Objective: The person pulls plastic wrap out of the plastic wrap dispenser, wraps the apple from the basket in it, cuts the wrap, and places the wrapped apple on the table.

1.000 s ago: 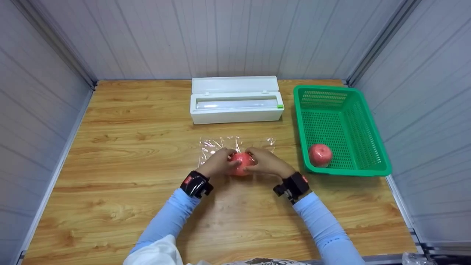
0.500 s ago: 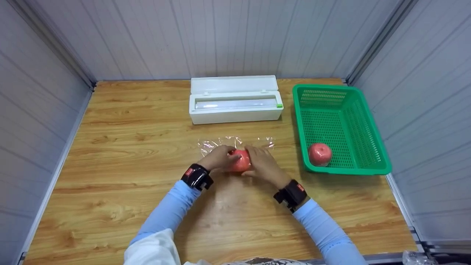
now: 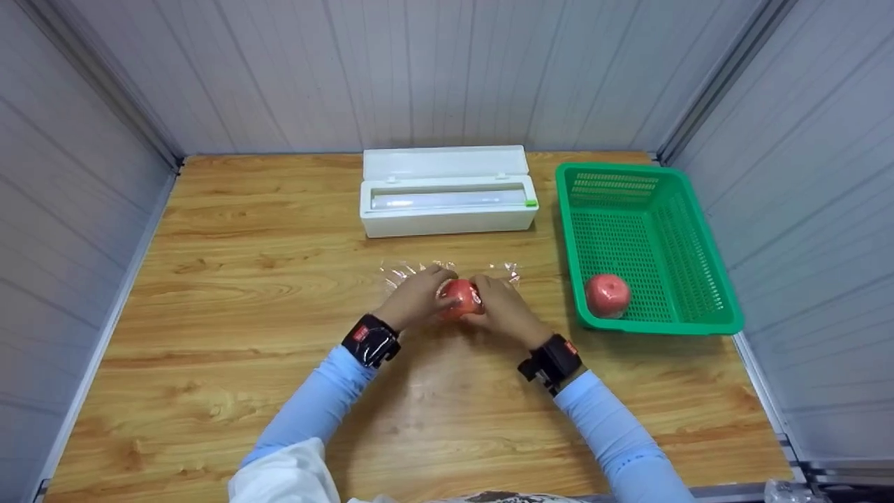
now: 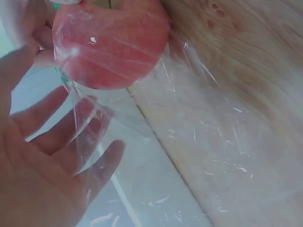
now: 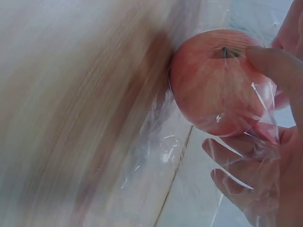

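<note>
A red apple [image 3: 459, 299] is held between both hands near the middle of the table, with clear plastic film [image 4: 208, 137] drawn against its skin. My left hand [image 3: 412, 297] grips its left side, thumb across the front; in the left wrist view its other fingers [image 4: 111, 161] spread behind loose film. From the right, my right hand [image 3: 508, 311] holds the apple, its thumb [image 5: 270, 61] by the stem hollow and its lower fingers under crumpled film. The far edge of the film lies on the wood beyond the hands.
A white cling film box [image 3: 447, 222] with its lid raised and a roll inside stands at the back. To the right, a green basket [image 3: 707, 244] contains another red apple [image 3: 607, 295] in its near left corner. Panel walls [image 3: 447, 77] enclose the wooden table [image 3: 230, 335].
The apple has shifted slightly away from the person. My right hand let its fingers straighten along the apple's side, then drew them in around it; the left hand has moved slightly forward.
</note>
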A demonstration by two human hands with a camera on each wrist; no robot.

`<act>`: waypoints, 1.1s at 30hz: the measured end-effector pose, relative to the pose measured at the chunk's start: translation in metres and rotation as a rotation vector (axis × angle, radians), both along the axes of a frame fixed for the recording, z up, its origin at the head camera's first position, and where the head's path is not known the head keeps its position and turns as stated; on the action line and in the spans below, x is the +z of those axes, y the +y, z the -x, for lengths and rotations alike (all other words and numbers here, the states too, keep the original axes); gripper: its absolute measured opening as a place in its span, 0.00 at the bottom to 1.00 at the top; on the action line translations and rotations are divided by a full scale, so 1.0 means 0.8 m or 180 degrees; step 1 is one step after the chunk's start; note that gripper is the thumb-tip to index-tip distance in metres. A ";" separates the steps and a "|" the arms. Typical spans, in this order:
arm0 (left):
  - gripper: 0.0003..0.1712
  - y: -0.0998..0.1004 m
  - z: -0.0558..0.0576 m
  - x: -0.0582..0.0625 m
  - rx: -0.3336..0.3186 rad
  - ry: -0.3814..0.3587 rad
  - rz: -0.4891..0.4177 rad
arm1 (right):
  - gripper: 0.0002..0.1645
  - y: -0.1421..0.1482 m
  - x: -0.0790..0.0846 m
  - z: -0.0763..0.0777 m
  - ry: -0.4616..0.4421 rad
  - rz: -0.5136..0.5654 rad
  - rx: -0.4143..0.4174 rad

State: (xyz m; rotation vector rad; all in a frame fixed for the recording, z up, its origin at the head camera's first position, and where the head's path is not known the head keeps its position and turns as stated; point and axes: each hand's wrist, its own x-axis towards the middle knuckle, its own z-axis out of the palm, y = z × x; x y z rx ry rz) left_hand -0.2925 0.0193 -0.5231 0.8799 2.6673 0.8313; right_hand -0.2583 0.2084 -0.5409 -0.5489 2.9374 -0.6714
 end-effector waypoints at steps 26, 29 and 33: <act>0.29 -0.008 0.009 -0.017 0.0048 -0.0413 -0.0180 | 0.35 0.004 0.008 0.020 -0.0594 0.0324 -0.0103; 0.30 -0.009 0.011 -0.020 0.0111 -0.0542 -0.0286 | 0.35 0.004 0.007 0.023 -0.0543 0.0238 -0.0081; 0.32 -0.005 0.014 -0.025 0.0212 -0.0715 -0.0442 | 0.38 0.003 0.009 0.026 -0.0448 0.0122 -0.0093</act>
